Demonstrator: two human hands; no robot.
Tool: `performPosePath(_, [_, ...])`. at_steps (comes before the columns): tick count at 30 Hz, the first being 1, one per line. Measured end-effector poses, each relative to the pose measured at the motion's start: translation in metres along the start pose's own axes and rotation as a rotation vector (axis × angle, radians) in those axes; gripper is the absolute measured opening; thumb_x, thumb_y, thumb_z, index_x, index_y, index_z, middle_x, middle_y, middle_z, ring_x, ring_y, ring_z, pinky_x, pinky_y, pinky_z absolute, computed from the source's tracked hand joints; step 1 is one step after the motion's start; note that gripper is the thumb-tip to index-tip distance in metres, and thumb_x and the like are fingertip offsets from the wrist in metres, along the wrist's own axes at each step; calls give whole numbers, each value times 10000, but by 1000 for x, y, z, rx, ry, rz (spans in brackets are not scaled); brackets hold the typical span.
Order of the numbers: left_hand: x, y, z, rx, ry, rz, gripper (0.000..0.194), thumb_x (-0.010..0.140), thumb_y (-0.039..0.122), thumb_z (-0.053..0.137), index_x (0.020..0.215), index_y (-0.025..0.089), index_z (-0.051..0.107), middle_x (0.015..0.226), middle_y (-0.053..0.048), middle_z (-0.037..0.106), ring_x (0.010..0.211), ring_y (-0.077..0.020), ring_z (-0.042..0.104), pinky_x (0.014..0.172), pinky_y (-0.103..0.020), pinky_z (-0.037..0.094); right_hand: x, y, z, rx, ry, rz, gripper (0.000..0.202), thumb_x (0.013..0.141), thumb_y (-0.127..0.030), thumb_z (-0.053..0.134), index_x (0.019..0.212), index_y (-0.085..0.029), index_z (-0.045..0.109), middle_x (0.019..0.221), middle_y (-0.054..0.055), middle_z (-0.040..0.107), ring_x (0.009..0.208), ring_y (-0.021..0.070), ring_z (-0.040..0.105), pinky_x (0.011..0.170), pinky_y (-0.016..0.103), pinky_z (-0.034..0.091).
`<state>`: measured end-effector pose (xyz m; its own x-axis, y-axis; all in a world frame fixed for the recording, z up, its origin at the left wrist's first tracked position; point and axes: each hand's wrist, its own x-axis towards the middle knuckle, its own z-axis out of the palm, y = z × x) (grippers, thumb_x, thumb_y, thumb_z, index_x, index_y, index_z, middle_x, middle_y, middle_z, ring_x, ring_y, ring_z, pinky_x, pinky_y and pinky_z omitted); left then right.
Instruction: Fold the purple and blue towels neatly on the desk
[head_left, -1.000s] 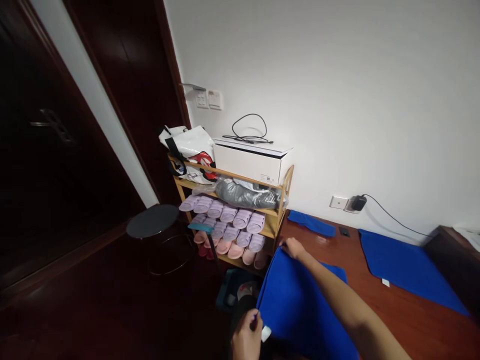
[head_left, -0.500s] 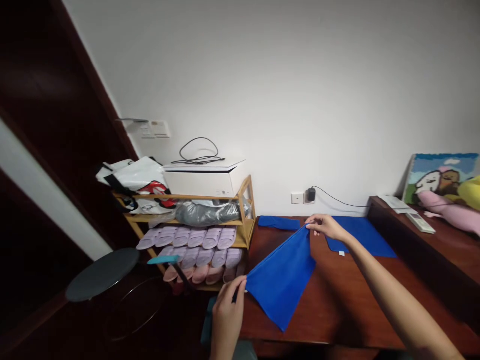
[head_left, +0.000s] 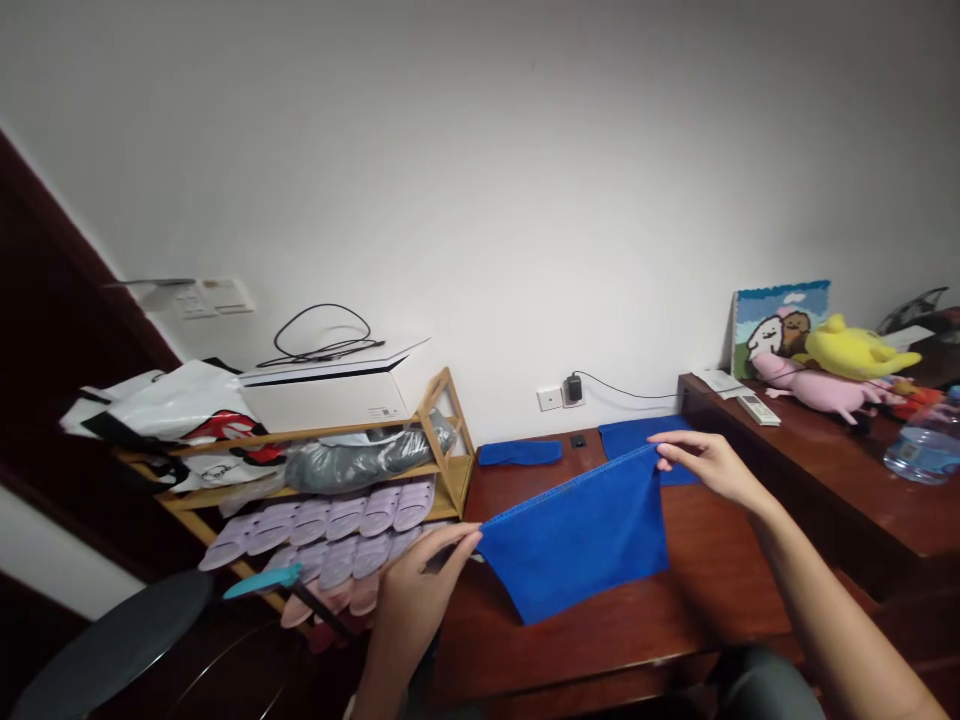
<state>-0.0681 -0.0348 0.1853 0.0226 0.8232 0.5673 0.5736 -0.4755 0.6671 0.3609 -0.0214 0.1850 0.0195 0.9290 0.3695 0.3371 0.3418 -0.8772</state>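
A blue cloth (head_left: 574, 540) hangs stretched between my two hands, its stitched upper edge slanting up to the right. My left hand (head_left: 420, 585) pinches the left corner, near a small white tag. At the other corner my right hand (head_left: 701, 462) pinches the edge between thumb and fingers. Behind the cloth, a folded blue cloth (head_left: 520, 453) lies at the back of the dark red table (head_left: 517, 660). Another blue cloth (head_left: 637, 433) lies flat further right, partly hidden by the held cloth and my right hand.
Left of the table stands a wooden rack (head_left: 451, 470) with slippers (head_left: 345, 515) and a white box (head_left: 330, 395). A dark round stool (head_left: 112, 640) is at lower left. On the raised right-hand surface are plush toys (head_left: 855, 348), a remote (head_left: 758, 409) and a plastic bottle (head_left: 922, 450).
The held cloth has been pulled wider, its top edge now less steep. My hands are further apart. The view has turned to the right, bringing the bottle into sight.
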Motion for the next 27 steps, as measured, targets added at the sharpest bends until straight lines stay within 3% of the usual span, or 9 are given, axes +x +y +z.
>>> performPosePath(6, [-19,32,28,-244,-169,-73,226,806,485,776,813,263,823,804,-16,827,727,-218,785,691,-286,665,-31,-2,-35,-56,248,-15,571,836,-690,714,1105,-190,775,747,59,769,688,214,732,710,334,616])
performPosePath(8, [-20,31,45,-328,-192,-117,251,795,490,789,827,242,819,821,-30,828,740,-222,788,714,-296,666,-27,5,-39,-113,340,-30,536,858,-671,699,1114,-204,768,809,68,789,737,230,755,748,345,620])
performPosePath(10, [-16,17,66,-393,-212,-166,281,786,494,798,854,222,811,843,-46,828,772,-229,789,746,-307,662,-14,20,-36,-200,400,-52,496,890,-645,667,1118,-215,764,898,76,804,778,242,770,778,357,617])
performPosePath(14, [1,-53,116,-443,-260,-268,350,782,512,781,899,182,789,818,-72,815,714,-220,768,703,-310,636,31,75,-3,-384,321,-12,361,961,-494,580,1095,-214,764,937,72,809,766,232,771,795,352,603])
performPosePath(17, [9,-122,155,-286,-285,-345,342,795,503,726,909,185,777,855,-71,819,757,-219,772,728,-311,621,59,125,43,-519,189,122,311,969,-308,501,1114,-203,755,922,75,809,824,221,772,858,340,590])
performPosePath(19, [8,-161,176,-198,-282,-392,250,784,427,714,833,187,765,794,-67,811,739,-229,772,705,-317,613,64,152,78,-560,151,182,355,941,-208,465,1164,-195,741,1053,93,805,966,218,764,937,340,570])
performPosePath(22, [-6,-200,194,-79,-268,-441,102,762,290,687,698,215,717,722,-54,796,749,-242,780,706,-312,598,38,179,127,-587,124,229,421,901,-142,452,1219,-186,724,1236,115,758,1150,221,713,1030,348,531])
performPosePath(25, [-24,-224,200,20,-241,-454,102,794,226,625,723,243,696,805,-49,817,842,-232,792,745,-288,584,-23,202,168,-620,75,278,399,921,-191,458,1194,-203,748,1276,123,738,1193,264,694,1049,390,527])
performPosePath(27, [-34,-235,201,63,-234,-444,125,838,226,581,780,250,690,871,-52,823,887,-222,790,762,-275,576,-67,220,190,-719,43,337,421,958,-323,460,1263,-231,735,1406,126,668,1321,345,607,1113,492,480])
